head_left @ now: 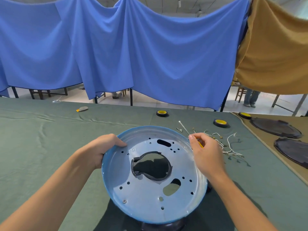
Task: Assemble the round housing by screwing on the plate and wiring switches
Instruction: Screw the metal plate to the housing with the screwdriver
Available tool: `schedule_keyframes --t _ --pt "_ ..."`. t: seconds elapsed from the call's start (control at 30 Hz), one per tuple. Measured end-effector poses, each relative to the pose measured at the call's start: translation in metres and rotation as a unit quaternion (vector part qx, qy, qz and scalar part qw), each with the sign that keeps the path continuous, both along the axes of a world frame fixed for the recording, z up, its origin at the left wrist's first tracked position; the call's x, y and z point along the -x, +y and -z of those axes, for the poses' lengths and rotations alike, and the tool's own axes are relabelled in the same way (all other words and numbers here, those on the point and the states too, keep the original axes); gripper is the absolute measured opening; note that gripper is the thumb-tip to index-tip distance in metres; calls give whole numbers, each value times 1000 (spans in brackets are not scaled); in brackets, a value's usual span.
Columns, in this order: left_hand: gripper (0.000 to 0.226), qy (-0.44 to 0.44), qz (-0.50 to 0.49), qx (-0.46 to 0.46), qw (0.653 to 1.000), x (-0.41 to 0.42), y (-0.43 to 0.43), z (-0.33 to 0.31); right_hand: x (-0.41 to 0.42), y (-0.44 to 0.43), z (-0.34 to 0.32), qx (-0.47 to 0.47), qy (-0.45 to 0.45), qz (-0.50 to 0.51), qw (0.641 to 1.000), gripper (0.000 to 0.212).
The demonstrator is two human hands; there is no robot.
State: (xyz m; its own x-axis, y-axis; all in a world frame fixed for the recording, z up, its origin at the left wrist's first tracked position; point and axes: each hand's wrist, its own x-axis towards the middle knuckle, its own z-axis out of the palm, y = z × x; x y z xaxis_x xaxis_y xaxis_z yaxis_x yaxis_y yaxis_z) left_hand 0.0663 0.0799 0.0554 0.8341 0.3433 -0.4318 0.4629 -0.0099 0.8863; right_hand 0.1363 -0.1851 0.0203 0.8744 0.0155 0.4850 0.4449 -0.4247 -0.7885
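Blue cloth [133, 47] hung in folds across the upper frame, with a tan cloth [275, 55] beside it at upper right. Under their hems showed chair legs and the legs of a person [250, 97] standing on a pale floor. Below lay the table [41, 139] under a wrinkled green cover.

At lower centre the round housing [141, 194], a shallow silvery pan with a blue rim, was tilted up towards the camera. It sat over a dark object [163, 225] at the bottom edge. Its floor had many small holes, two oblong slots and a large central opening edged by a black ring [135, 170]. A small round stamp [132, 149] near the upper slot was too small to read.

The left hand [103, 150] had its grip clamped on the housing's left rim, thumb lying inside the pan. The right hand [205, 152] hovered over the right rim, its grip pinched together on a thin yellow piece [201, 145].

Just right of the housing lay loose white wires [230, 147] with small metal ends, and a slim metal pin [183, 128]. Three black tape rolls with yellow cores [162, 113] [220, 123] [244, 115] stood farther back, with no lettering legible. Two dark round plates [275, 128] [293, 150] rested at the right edge on a tan mat. A small grey-and-orange item [82, 108] lay far back at left.
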Motion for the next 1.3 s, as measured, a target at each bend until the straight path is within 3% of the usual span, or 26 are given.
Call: schedule_keyframes --t 0.2,0.4,0.57,0.67,0.77,0.97,1.1,1.17,1.3 --pt "22 -141 -59 -12 988 8 -2 -34 0 5 -18 -86 32 -14 996 20" --pt "26 -287 -132 5 949 19 -11 -63 4 4 -27 -181 94 -5 979 19" --pt "36 -370 -180 -12 911 16 -25 -68 12 2 -30 -187 110 -7 976 21" --pt "43 -422 -201 -132 874 10 -30 -63 16 1 -30 -177 121 -21 976 19" --pt "56 -456 -195 -346 797 11 -34 -52 16 -1 -28 -166 132 -19 977 18" --pt "65 -500 -140 -587 621 13 -32 -22 10 -2 -12 -56 196 -25 979 21" --pt "70 -509 -117 -672 525 7 -18 6 12 5 3 126 199 -9 972 28" --pt "63 -502 -101 -695 504 5 -17 18 15 11 6 219 187 -2 958 24" --pt "55 -483 -41 -720 496 0 -14 43 26 21 14 382 142 -29 913 15"
